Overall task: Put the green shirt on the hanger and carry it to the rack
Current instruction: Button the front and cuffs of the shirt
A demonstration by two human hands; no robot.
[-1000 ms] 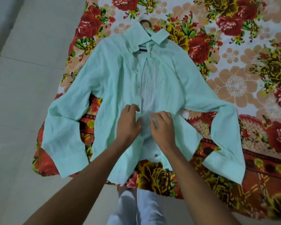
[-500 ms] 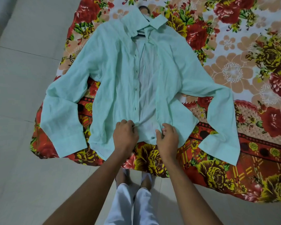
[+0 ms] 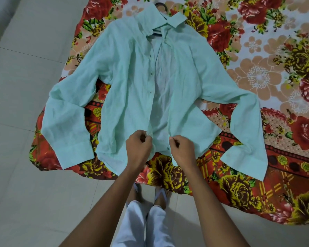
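At lower centre of the frame the left hand pinches the button edge of the green shirt near its hem, and the right hand pinches the opposite front edge, both with curled fingers. The shirt lies spread face up, sleeves out to either side, on a floral bedsheet. The hanger hook pokes out above the collar at top centre. Pale floor tiles fill the left.
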